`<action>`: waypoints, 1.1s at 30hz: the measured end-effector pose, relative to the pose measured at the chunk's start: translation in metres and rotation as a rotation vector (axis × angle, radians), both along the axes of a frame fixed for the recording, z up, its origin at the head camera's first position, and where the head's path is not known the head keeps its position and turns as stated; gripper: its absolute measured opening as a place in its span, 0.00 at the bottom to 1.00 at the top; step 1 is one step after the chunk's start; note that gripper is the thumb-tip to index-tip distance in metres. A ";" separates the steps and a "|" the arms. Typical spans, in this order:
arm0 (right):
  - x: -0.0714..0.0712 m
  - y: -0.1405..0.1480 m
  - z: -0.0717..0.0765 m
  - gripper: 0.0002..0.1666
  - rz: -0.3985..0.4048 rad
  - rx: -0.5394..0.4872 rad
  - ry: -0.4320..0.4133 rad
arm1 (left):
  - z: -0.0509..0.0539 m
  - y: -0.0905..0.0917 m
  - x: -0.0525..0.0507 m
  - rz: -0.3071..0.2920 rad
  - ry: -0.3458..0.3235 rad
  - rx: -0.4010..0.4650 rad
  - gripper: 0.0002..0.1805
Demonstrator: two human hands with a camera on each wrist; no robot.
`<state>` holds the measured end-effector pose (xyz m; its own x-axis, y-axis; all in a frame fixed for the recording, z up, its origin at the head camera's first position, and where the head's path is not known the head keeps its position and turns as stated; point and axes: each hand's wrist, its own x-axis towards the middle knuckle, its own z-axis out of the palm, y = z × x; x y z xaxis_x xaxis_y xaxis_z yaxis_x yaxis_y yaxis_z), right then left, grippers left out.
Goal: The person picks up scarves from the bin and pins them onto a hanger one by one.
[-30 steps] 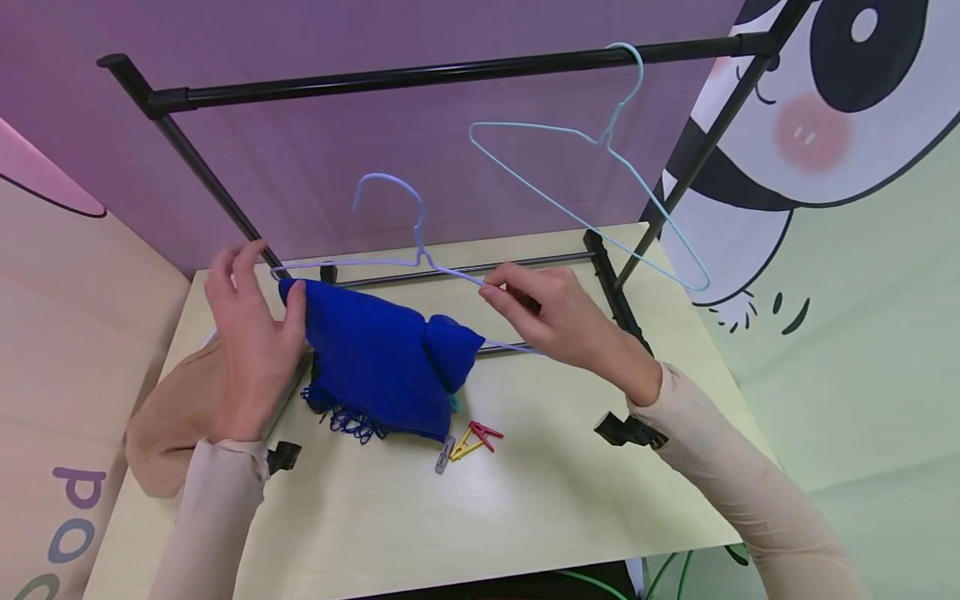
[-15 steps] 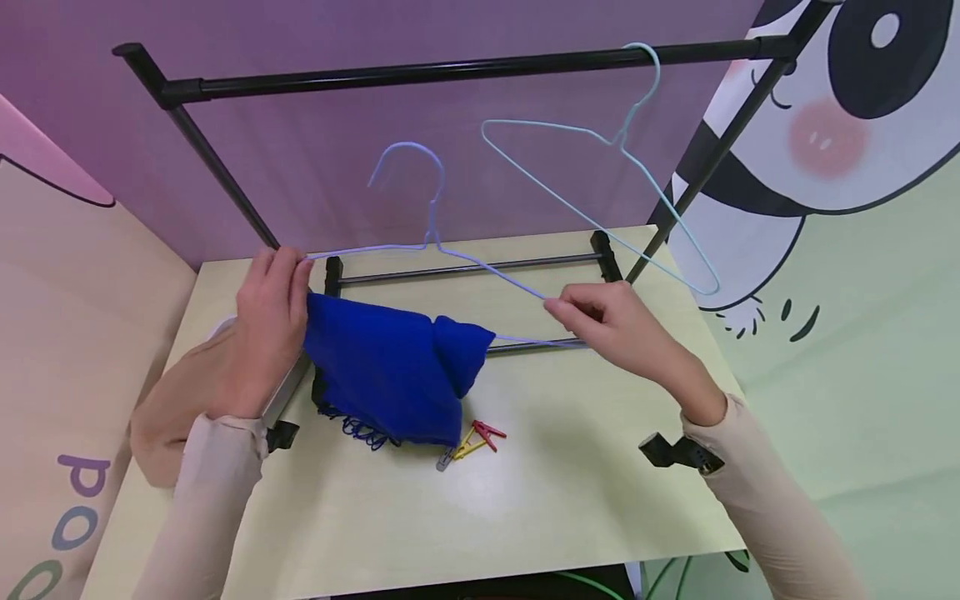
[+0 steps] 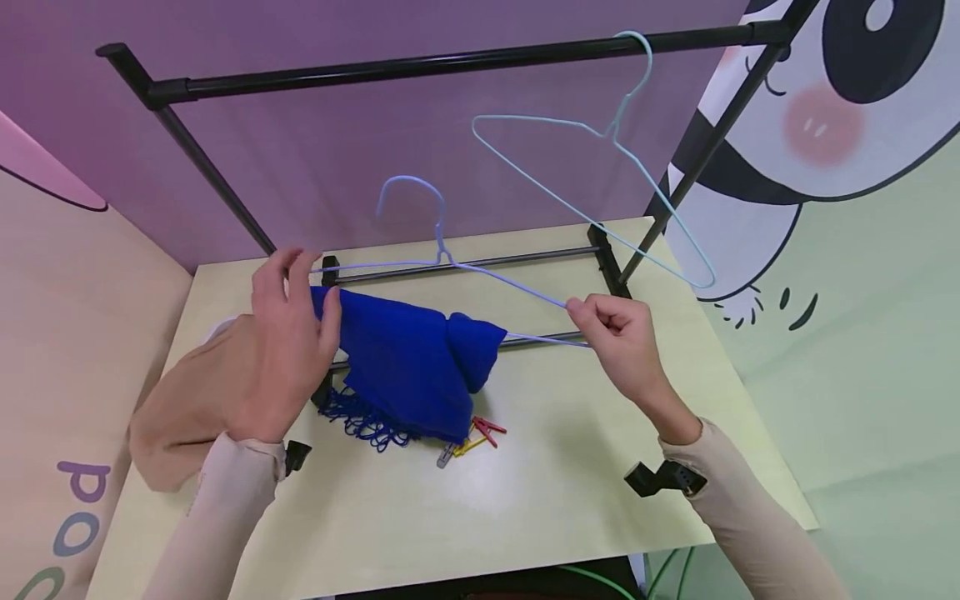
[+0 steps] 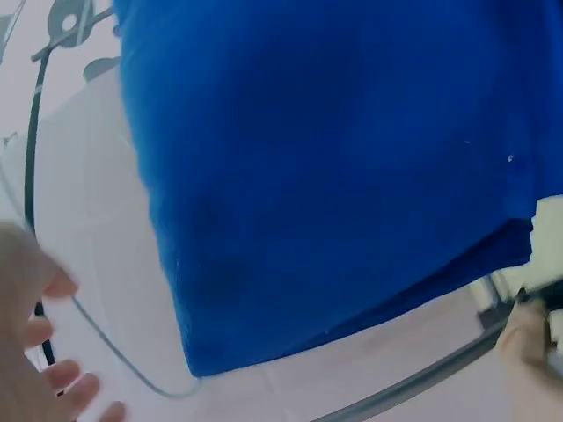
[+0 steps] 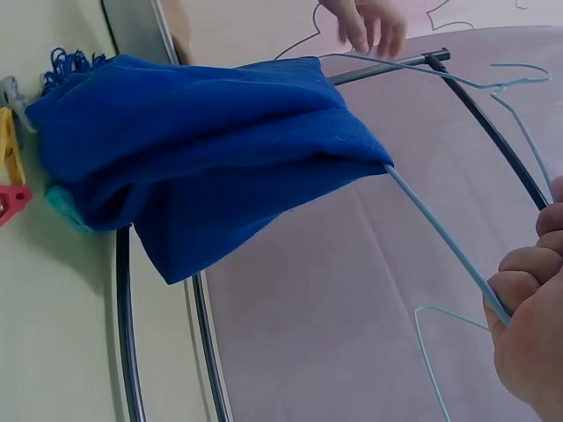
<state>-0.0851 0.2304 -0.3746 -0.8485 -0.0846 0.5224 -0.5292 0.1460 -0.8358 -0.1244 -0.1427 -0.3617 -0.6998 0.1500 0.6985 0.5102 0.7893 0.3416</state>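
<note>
A blue fringed cloth [image 3: 405,358] hangs folded over the lower bar of a lilac wire hanger [image 3: 510,282]. My right hand [image 3: 626,350] grips the hanger's right end; in the right wrist view its fingers curl round the wire [image 5: 449,244]. My left hand [image 3: 292,350] is beside the cloth's left edge, thumb and fingers apart. The right wrist view shows the left hand [image 5: 368,22] just above the hanger's far end, fingers loose. Cloth [image 4: 334,176] fills most of the left wrist view. Whether the left hand touches the cloth, I cannot tell.
A black rack [image 3: 450,63] stands on the pale table [image 3: 450,525], with a light blue hanger [image 3: 540,187] on its top rail. Brown fabric [image 3: 187,408] lies at the left. A red clip [image 3: 489,431], a yellow one and a grey one lie below the cloth.
The hanger and cloth have shifted right since a second ago. My left hand closed near the hanger's left end half a second ago and has since opened. My right hand has moved right and down.
</note>
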 end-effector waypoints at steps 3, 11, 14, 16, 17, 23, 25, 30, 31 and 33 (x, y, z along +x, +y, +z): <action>-0.003 -0.005 0.001 0.23 0.020 -0.035 0.001 | -0.001 0.007 0.010 0.007 0.107 0.007 0.16; -0.009 -0.012 0.002 0.24 0.053 -0.052 0.012 | -0.011 0.041 0.018 -0.297 0.018 -0.183 0.11; -0.011 -0.015 0.002 0.24 0.066 -0.051 0.006 | -0.014 0.049 0.018 -0.365 -0.088 -0.251 0.15; -0.012 -0.018 0.004 0.24 0.086 -0.062 0.004 | -0.015 0.053 0.016 -0.387 -0.125 -0.275 0.16; -0.012 -0.018 0.004 0.25 0.100 -0.078 0.001 | -0.014 0.054 0.015 -0.395 -0.139 -0.280 0.16; -0.014 -0.021 0.003 0.30 0.150 -0.164 -0.042 | -0.013 0.057 0.010 -0.438 -0.158 -0.285 0.12; -0.014 -0.023 0.002 0.30 0.141 -0.191 -0.062 | -0.012 0.058 0.010 -0.456 -0.150 -0.283 0.12; -0.016 -0.028 0.000 0.25 0.099 -0.245 -0.124 | -0.009 0.065 0.012 -0.481 -0.120 -0.286 0.13; -0.016 -0.029 0.000 0.24 0.093 -0.244 -0.137 | -0.008 0.067 0.013 -0.477 -0.113 -0.288 0.13; -0.017 -0.032 0.000 0.21 0.086 -0.239 -0.165 | -0.006 0.071 0.015 -0.468 -0.090 -0.289 0.13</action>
